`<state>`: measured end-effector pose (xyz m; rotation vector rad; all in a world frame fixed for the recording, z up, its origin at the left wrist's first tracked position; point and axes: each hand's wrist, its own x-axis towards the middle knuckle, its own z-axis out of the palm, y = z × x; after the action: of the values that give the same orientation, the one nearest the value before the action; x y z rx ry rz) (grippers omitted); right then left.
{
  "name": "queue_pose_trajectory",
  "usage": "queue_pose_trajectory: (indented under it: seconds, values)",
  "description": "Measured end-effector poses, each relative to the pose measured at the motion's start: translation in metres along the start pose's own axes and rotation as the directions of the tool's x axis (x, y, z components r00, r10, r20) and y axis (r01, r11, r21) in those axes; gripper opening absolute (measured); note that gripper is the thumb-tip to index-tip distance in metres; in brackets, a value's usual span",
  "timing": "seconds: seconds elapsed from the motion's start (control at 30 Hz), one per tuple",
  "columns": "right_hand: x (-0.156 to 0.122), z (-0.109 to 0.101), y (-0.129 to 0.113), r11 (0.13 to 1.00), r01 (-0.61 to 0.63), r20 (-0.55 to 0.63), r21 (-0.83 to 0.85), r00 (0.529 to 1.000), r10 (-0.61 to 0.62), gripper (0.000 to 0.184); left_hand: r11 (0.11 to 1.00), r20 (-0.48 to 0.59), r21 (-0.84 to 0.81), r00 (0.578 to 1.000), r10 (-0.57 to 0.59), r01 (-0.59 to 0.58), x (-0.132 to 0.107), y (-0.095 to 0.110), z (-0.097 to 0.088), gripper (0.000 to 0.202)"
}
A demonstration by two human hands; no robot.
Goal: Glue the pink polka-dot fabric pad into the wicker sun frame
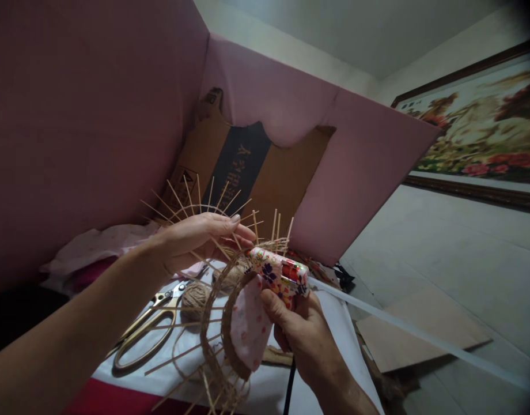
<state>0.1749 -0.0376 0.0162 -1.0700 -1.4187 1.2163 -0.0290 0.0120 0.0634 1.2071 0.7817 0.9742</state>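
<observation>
My left hand (204,235) pinches the top of a twine-wrapped ring (213,328) that has thin wooden sticks (191,202) radiating from it. Its fingers are closed on the ring's upper edge. My right hand (299,334) grips a floral-patterned glue gun (277,274), whose tip points left at the spot under my left fingertips. A piece of pink dotted cloth (248,325) hangs inside the ring, against my right hand. The glue gun's dark cord (290,386) drops below my right wrist.
Gold-handled scissors (146,328) and a ball of jute twine (193,297) lie on the white tabletop (170,380). Pink boards (96,115) and cardboard (286,178) stand behind. A framed picture (476,127) hangs on the right wall; a flat board (424,334) lies on the floor.
</observation>
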Motion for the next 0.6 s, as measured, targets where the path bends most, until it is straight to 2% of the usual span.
queue_pose_trajectory:
  seconds: [0.17, 0.33, 0.6]
  values:
    - [-0.0026, 0.0014, -0.0056, 0.999, -0.03, 0.057, 0.032, 0.998, 0.029, 0.039, 1.0, -0.017, 0.018, 1.0, 0.004, -0.004, 0.0001, 0.0002, -0.0002, 0.032]
    - [-0.0063, 0.0018, -0.0057, 0.999, -0.044, 0.047, 0.022, 0.998, 0.043, 0.034, 1.0, -0.004, 0.007, 1.0, 0.004, -0.004, 0.0008, -0.0012, -0.0012, 0.032]
    - [-0.0018, 0.0009, -0.0016, 0.995, 0.02, 0.065, 0.094, 0.998, -0.026, 0.032, 0.999, 0.0, 0.028, 1.0, 0.022, -0.022, 0.0013, -0.0015, -0.0016, 0.033]
